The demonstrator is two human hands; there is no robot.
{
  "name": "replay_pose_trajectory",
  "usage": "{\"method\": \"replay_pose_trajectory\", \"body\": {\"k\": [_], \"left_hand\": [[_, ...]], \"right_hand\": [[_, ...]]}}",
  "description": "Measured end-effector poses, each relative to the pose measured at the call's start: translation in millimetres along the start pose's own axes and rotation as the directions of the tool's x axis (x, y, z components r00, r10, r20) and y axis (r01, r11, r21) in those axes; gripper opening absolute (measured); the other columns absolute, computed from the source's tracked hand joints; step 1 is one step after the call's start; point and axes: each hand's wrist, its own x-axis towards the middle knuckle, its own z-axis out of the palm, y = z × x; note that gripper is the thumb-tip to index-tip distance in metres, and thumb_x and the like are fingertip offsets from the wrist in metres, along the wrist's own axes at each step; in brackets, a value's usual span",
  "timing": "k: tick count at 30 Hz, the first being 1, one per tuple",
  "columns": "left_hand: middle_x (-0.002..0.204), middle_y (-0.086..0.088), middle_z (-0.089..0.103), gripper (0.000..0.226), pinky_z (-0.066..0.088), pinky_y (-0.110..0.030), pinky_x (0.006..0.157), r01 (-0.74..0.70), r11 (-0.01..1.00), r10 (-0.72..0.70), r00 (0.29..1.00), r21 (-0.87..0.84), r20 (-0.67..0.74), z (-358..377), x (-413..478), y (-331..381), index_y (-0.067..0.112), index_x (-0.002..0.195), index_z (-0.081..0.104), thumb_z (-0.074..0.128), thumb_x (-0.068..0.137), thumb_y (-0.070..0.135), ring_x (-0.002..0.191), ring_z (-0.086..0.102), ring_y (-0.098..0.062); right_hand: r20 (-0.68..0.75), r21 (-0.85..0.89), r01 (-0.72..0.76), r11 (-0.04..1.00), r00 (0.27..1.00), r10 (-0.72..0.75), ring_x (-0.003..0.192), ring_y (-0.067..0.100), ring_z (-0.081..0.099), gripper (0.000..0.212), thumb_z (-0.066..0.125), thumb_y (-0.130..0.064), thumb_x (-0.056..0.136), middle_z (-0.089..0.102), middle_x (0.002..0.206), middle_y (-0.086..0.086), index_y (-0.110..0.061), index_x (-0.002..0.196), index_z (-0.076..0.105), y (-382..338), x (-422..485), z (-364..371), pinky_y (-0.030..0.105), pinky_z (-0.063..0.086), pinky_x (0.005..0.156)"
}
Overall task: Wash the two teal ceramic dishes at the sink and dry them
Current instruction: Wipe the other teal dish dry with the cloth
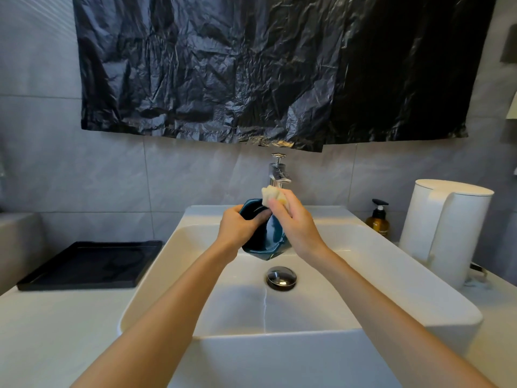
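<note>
Over the white sink [349,264], my left hand [236,228] grips teal ceramic dishes [267,242], held on edge below the chrome tap [278,172]. They look like two dishes nested together, but I cannot tell for sure. My right hand [293,222] holds a pale yellow sponge [272,196] against the upper rim of the dishes. Both hands cover much of the dishes.
A chrome drain plug [281,277] sits in the basin. A black tray [89,264] lies on the counter at left. At right stand an amber pump bottle [378,219] and a white kettle [444,231]. Black plastic sheeting [265,68] hangs above the tap.
</note>
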Motion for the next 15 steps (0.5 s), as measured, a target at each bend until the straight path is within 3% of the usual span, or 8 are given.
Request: {"method": "replay_pose_trajectory", "body": {"k": [1, 4, 6, 9, 11, 13, 15], "left_hand": [[0.088, 0.002, 0.066, 0.02, 0.048, -0.019, 0.064, 0.023, 1.0, -0.023, 1.0, -0.012, 0.005, 0.5, -0.3, 0.2, 0.02, 0.094, 0.063, 0.075, 0.08, 0.028, 0.079, 0.061, -0.011], [0.095, -0.004, 0.067, 0.027, 0.049, -0.023, 0.066, 0.082, 0.994, -0.085, 0.996, -0.074, -0.04, 0.3, 0.0, 3.2, 0.012, 0.1, 0.064, 0.076, 0.079, 0.025, 0.087, 0.061, -0.019], [0.095, -0.007, 0.065, 0.027, 0.05, -0.027, 0.07, 0.131, 0.977, -0.149, 0.984, -0.166, -0.101, -1.5, 1.0, 5.0, 0.01, 0.097, 0.062, 0.077, 0.079, 0.023, 0.089, 0.06, -0.022], [0.098, -0.013, 0.064, 0.025, 0.048, -0.033, 0.073, 0.161, 0.966, -0.199, 0.963, -0.201, -0.184, -6.0, 4.5, 4.4, 0.008, 0.094, 0.058, 0.075, 0.08, 0.019, 0.089, 0.058, -0.025], [0.101, -0.017, 0.066, 0.02, 0.047, -0.029, 0.066, 0.167, 0.974, -0.192, 0.967, -0.154, -0.167, -5.8, 4.7, 3.1, 0.005, 0.096, 0.06, 0.072, 0.082, 0.015, 0.087, 0.058, -0.024], [0.096, -0.012, 0.065, 0.021, 0.046, -0.025, 0.061, 0.155, 0.98, -0.17, 0.979, -0.125, -0.116, -2.4, 1.3, 3.9, 0.007, 0.095, 0.061, 0.073, 0.081, 0.017, 0.085, 0.058, -0.022], [0.093, -0.008, 0.065, 0.024, 0.047, -0.023, 0.063, 0.133, 0.983, -0.143, 0.987, -0.122, -0.07, 1.2, -0.9, 4.9, 0.01, 0.094, 0.062, 0.076, 0.079, 0.022, 0.084, 0.06, -0.021]], "right_hand": [[-0.011, 0.052, -0.037, 0.998, 0.999, 0.038, 0.105, 0.012, 0.059, 0.01, 0.047, -0.029, 0.1, 0.063, 0.111, 0.002, -0.034, 0.103, 0.055, -2.0, 1.1, -0.5, 0.03, 0.049, 0.092], [-0.016, 0.174, -0.129, 0.976, 0.991, 0.134, 0.095, 0.003, 0.058, 0.019, 0.036, -0.034, 0.103, 0.06, 0.106, -0.005, -0.028, 0.11, 0.052, -4.6, 0.6, -0.1, 0.01, 0.049, 0.078], [-0.027, 0.159, -0.107, 0.981, 0.993, 0.113, 0.096, 0.005, 0.056, 0.018, 0.032, -0.031, 0.104, 0.058, 0.105, -0.006, -0.031, 0.108, 0.05, -4.1, -4.9, 3.3, 0.01, 0.046, 0.077], [0.022, -0.145, 0.169, 0.975, 0.986, -0.167, 0.126, 0.008, 0.04, 0.025, 0.035, -0.026, 0.104, 0.046, 0.133, -0.004, -0.032, 0.124, 0.046, 5.7, -18.2, 13.7, 0.022, 0.032, 0.105], [0.082, -0.316, 0.28, 0.907, 0.96, -0.268, 0.137, 0.005, 0.026, 0.035, 0.034, -0.026, 0.101, 0.035, 0.145, -0.008, -0.027, 0.134, 0.045, 9.3, -17.1, 17.7, 0.018, 0.019, 0.113], [0.024, -0.248, 0.234, 0.94, 0.972, -0.236, 0.132, 0.006, 0.036, 0.034, 0.036, -0.03, 0.1, 0.045, 0.138, -0.006, -0.024, 0.13, 0.052, 6.9, -8.2, 14.0, 0.019, 0.026, 0.11], [-0.09, -0.016, 0.056, 0.998, 0.994, -0.057, 0.115, 0.011, 0.053, 0.024, 0.037, -0.034, 0.101, 0.06, 0.118, -0.004, -0.029, 0.113, 0.058, 3.6, -0.9, 7.1, 0.026, 0.041, 0.098]]}}
